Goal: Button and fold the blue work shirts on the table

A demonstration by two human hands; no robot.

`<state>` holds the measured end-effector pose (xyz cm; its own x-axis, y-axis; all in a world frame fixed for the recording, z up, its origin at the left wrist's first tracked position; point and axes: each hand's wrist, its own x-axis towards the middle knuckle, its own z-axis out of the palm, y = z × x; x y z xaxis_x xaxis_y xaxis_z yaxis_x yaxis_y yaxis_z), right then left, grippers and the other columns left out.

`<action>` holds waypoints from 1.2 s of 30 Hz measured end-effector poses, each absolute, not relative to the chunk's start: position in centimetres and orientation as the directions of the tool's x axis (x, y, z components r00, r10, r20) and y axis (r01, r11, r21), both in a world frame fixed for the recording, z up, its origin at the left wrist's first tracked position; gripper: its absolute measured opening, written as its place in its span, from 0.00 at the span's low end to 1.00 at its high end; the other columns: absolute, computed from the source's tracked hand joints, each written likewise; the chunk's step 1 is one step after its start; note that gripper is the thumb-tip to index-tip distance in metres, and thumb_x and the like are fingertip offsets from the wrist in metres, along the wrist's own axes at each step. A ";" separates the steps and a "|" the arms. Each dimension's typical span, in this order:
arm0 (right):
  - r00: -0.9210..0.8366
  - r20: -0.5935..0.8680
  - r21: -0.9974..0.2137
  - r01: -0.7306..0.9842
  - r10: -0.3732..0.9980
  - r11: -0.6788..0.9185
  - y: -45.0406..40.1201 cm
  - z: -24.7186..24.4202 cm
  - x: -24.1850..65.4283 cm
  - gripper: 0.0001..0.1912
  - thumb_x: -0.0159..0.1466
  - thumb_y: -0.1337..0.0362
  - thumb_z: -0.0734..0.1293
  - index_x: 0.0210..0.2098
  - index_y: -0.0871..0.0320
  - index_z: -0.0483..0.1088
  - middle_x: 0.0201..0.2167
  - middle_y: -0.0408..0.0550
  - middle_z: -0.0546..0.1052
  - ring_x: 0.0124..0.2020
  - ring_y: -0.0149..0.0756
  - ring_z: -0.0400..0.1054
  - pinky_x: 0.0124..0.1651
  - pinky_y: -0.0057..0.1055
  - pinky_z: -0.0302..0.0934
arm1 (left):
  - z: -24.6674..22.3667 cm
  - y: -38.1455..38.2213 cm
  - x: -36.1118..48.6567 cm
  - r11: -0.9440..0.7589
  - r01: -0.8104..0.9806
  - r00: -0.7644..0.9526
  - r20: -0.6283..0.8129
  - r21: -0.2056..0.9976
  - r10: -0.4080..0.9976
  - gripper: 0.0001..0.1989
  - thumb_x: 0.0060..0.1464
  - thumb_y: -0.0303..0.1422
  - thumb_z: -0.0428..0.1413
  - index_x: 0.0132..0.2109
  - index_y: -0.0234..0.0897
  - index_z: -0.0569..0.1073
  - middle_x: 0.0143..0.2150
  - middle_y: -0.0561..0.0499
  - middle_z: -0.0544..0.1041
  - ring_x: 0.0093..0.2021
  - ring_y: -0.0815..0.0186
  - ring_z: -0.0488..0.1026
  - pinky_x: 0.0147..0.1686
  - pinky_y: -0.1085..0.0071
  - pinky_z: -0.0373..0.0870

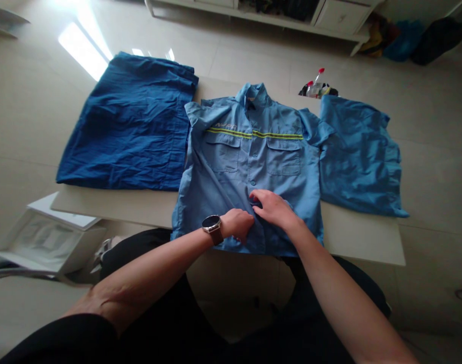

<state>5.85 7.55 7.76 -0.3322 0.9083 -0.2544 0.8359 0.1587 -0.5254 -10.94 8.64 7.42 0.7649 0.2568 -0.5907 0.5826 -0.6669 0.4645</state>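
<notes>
A light blue short-sleeved shirt (280, 156) lies front up on the white table (363, 240), its collar away from me and a yellow-green stripe across the chest. My left hand (238, 224), with a watch (211, 222) on the wrist, is closed at the lower part of the button placket; its fingertips are hidden. Just right of it, my right hand (269, 206) is over the placket below a button (252, 183), thumb and fingers curled round a small bit of the shirt front.
Darker blue folded cloth (132, 121) lies left of the shirt, another blue garment (358, 151) at the right. Bottles with red caps (317, 86) show beyond the table's far edge. A white box (52, 237) is at lower left, a white cabinet (340, 17) at the back.
</notes>
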 end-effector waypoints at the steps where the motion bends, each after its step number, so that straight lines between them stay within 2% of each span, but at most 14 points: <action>1: -0.343 -0.275 -0.525 0.836 0.898 0.159 7.5 7.6 5.7 0.16 0.62 0.74 0.66 0.47 0.54 0.75 0.46 0.50 0.81 0.48 0.41 0.74 0.50 0.32 0.63 | 7.5 8.7 -11.0 -0.653 0.587 0.762 -0.601 0.479 0.244 0.06 0.48 0.35 0.69 0.30 0.37 0.83 0.34 0.44 0.85 0.39 0.56 0.83 0.40 0.68 0.76; 4: -0.349 -0.303 -0.525 0.838 0.887 0.150 7.4 7.5 5.5 0.17 0.59 0.76 0.64 0.42 0.53 0.75 0.42 0.47 0.82 0.43 0.40 0.74 0.46 0.30 0.62 | 7.6 8.5 -11.4 -0.595 0.604 0.753 -0.625 0.530 0.206 0.04 0.48 0.33 0.68 0.29 0.40 0.83 0.31 0.47 0.84 0.36 0.59 0.82 0.38 0.70 0.75; 8: -0.286 -0.234 -0.516 0.847 0.929 0.131 7.5 7.9 5.8 0.17 0.55 0.77 0.61 0.39 0.54 0.73 0.38 0.48 0.80 0.39 0.41 0.71 0.42 0.31 0.60 | 7.0 8.1 -11.9 -0.497 0.611 0.744 -0.661 0.616 0.095 0.07 0.47 0.33 0.69 0.25 0.40 0.81 0.26 0.51 0.82 0.29 0.64 0.79 0.33 0.72 0.72; 11: -0.177 -0.190 -0.499 0.864 0.966 0.061 7.5 8.0 6.1 0.20 0.54 0.79 0.59 0.40 0.54 0.72 0.37 0.49 0.79 0.40 0.42 0.71 0.42 0.32 0.59 | 6.5 8.0 -12.3 -0.431 0.604 0.762 -0.644 0.671 0.065 0.08 0.47 0.34 0.69 0.24 0.39 0.80 0.25 0.52 0.81 0.26 0.66 0.77 0.31 0.73 0.71; 15: -0.013 -0.157 -0.562 0.823 0.987 -0.079 7.6 7.8 6.2 0.22 0.55 0.79 0.58 0.43 0.55 0.73 0.39 0.50 0.81 0.44 0.43 0.74 0.47 0.32 0.62 | 6.8 9.3 -12.7 -0.212 0.633 0.765 -0.643 0.744 0.027 0.13 0.55 0.35 0.63 0.24 0.36 0.79 0.25 0.51 0.80 0.26 0.68 0.77 0.30 0.74 0.71; 17: 0.052 -0.167 -0.607 0.781 0.985 -0.144 7.6 7.7 6.1 0.18 0.59 0.76 0.59 0.43 0.56 0.74 0.39 0.50 0.82 0.44 0.42 0.75 0.47 0.32 0.63 | 7.5 10.4 -12.7 -0.115 0.619 0.784 -0.604 0.777 0.143 0.15 0.58 0.36 0.60 0.25 0.35 0.78 0.25 0.51 0.80 0.26 0.69 0.77 0.30 0.75 0.71; 19: 0.089 -0.181 -0.642 0.743 0.979 -0.187 7.6 7.7 5.9 0.11 0.63 0.68 0.64 0.43 0.55 0.75 0.38 0.48 0.82 0.41 0.42 0.75 0.46 0.32 0.64 | 8.3 11.4 -12.6 -0.077 0.603 0.758 -0.541 0.794 0.364 0.14 0.60 0.37 0.58 0.28 0.35 0.77 0.26 0.51 0.80 0.26 0.68 0.77 0.30 0.74 0.70; 22: 0.089 -0.174 -0.700 0.690 0.981 -0.187 7.5 7.7 5.8 0.10 0.63 0.59 0.69 0.42 0.56 0.77 0.38 0.47 0.83 0.39 0.41 0.76 0.45 0.32 0.65 | 9.0 12.2 -12.3 -0.098 0.651 0.582 -0.411 0.753 0.701 0.11 0.60 0.37 0.58 0.33 0.36 0.78 0.30 0.50 0.81 0.29 0.67 0.78 0.32 0.73 0.69; 24: 0.070 -0.161 -0.736 0.657 0.985 -0.167 7.4 7.6 5.8 0.11 0.64 0.58 0.68 0.41 0.57 0.78 0.37 0.48 0.84 0.38 0.40 0.76 0.44 0.31 0.64 | 9.0 12.3 -12.1 -0.130 0.692 0.471 -0.308 0.710 0.827 0.08 0.58 0.38 0.60 0.36 0.38 0.78 0.34 0.50 0.82 0.34 0.65 0.78 0.35 0.72 0.70; 27: 0.051 -0.144 -0.784 0.604 0.988 -0.146 7.5 7.3 6.1 0.12 0.65 0.58 0.66 0.38 0.58 0.80 0.35 0.48 0.84 0.37 0.39 0.76 0.43 0.32 0.64 | 8.4 12.1 -11.7 -0.166 0.734 0.417 -0.243 0.659 0.876 0.10 0.55 0.41 0.63 0.39 0.40 0.78 0.39 0.50 0.83 0.39 0.62 0.79 0.37 0.70 0.69; 33: -0.028 -0.212 -0.877 0.446 0.977 -0.178 8.3 7.1 6.8 0.14 0.60 0.55 0.68 0.35 0.57 0.82 0.35 0.47 0.84 0.39 0.42 0.76 0.47 0.34 0.66 | 7.6 12.1 -11.1 -0.208 0.817 0.404 -0.277 0.538 0.872 0.13 0.58 0.46 0.61 0.41 0.41 0.79 0.43 0.47 0.84 0.44 0.57 0.80 0.40 0.68 0.71; 36: -0.060 -0.243 -0.892 0.407 0.968 -0.198 8.5 7.1 7.0 0.15 0.59 0.54 0.68 0.34 0.57 0.82 0.34 0.46 0.84 0.38 0.41 0.75 0.47 0.35 0.65 | 7.7 12.1 -10.9 -0.247 0.822 0.433 -0.280 0.513 0.857 0.13 0.61 0.45 0.59 0.41 0.41 0.80 0.42 0.46 0.84 0.44 0.57 0.80 0.40 0.67 0.71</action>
<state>6.97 8.48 7.09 -0.0597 0.9683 -0.2427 0.4070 -0.1984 -0.8916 -10.87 12.14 7.68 0.4327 0.8569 -0.2802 0.8219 -0.2472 0.5131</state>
